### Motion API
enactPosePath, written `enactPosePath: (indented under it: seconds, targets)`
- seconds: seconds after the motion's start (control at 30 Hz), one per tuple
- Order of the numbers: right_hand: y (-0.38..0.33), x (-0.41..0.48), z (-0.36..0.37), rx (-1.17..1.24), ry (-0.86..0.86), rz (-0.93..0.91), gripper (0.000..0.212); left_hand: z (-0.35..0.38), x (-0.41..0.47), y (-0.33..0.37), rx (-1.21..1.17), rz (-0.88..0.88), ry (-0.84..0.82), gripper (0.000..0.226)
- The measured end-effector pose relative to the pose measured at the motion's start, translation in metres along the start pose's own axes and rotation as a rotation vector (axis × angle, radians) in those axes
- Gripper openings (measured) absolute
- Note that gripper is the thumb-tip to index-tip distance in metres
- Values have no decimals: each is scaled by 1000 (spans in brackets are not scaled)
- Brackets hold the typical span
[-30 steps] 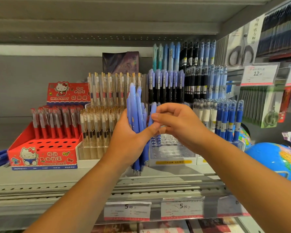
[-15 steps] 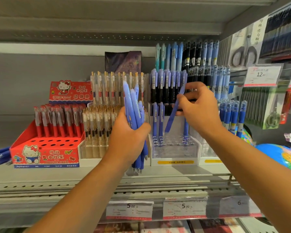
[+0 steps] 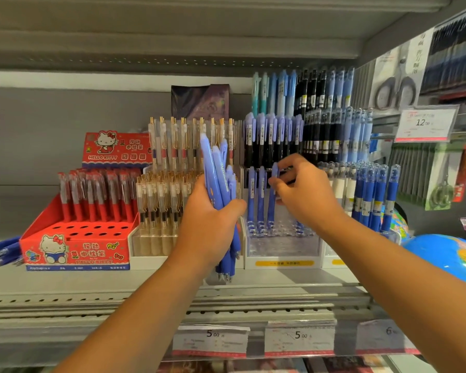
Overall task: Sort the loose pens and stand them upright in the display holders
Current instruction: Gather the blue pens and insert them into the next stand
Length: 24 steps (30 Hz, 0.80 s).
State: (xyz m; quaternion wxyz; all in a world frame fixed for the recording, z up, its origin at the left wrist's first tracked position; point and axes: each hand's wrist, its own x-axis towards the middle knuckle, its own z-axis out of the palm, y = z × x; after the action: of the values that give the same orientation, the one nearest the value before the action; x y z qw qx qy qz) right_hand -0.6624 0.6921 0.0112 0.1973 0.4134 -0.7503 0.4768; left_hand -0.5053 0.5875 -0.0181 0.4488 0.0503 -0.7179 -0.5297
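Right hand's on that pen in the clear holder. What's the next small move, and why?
Probably release it and reach for the bundle. The right hand pinches the top of a blue pen that looks upright in the clear holder, beside two standing pens, while the left hand grips that bundle of loose blue pens.

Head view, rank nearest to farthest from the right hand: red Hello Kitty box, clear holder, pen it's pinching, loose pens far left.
1. Pen: pinched by the right hand.
2. Clear holder: just below it.
3. Red Hello Kitty box: left on the shelf.
4. Loose pens: far left end.
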Motion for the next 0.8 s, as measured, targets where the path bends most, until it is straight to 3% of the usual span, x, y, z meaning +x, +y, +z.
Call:
enactPosePath:
  seconds: [0.33,0.47,0.53,0.6,0.7,0.8]
  targets:
    - [0,-3,0,-225,-33,-24,34,1,0,-1,-55,-7,-14,47]
    - [-10,-11,-2,-223,83,-68,39,-1,0,-2,-72,-10,-33,47]
    - [-21,-16,-6,-82,120,-110,26,-1,0,-4,-39,4,-42,48]
    - [-36,-22,-9,196,0,-92,11,0,0,-5,-19,9,-58,47]
    - [-53,-31,-11,471,-218,-80,9,1,0,-5,1,24,-81,48]
    - [-60,-37,-11,563,-291,-97,14,1,0,-4,-1,30,-103,49]
